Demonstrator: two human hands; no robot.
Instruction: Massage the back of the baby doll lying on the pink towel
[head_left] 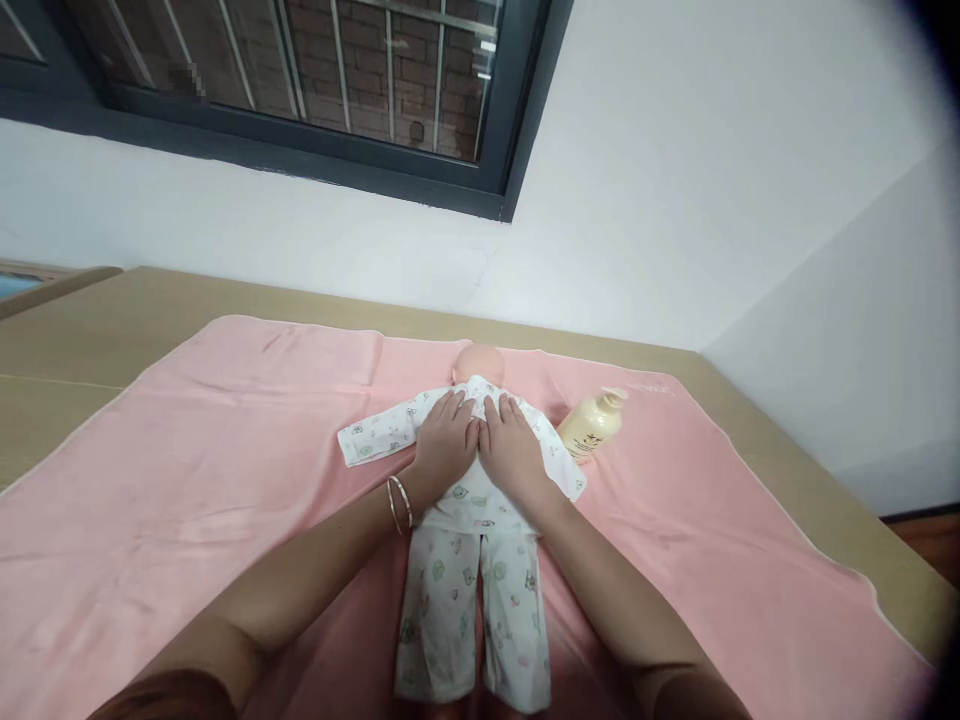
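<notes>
A baby doll (478, 364) lies on a pink cloth (247, 450), its bald head pointing toward the wall. It wears a white printed top (472, 505) with long sleeves spread to both sides, and matching trousers (442, 610). My left hand (448, 440) rests flat on the left half of the doll's upper body, fingers stretched toward its neck. Beside it, my right hand (511, 445) lies flat on the other half, the thumbs close together in the middle. Neither hand grips anything. The doll's face is not visible.
A pale yellow pump bottle (595, 425) leans or lies by the doll's right-hand sleeve. The cloth covers much of a wooden table (187, 290) set against a white wall (637, 180). Above is a dark-framed window (495, 180) with bars.
</notes>
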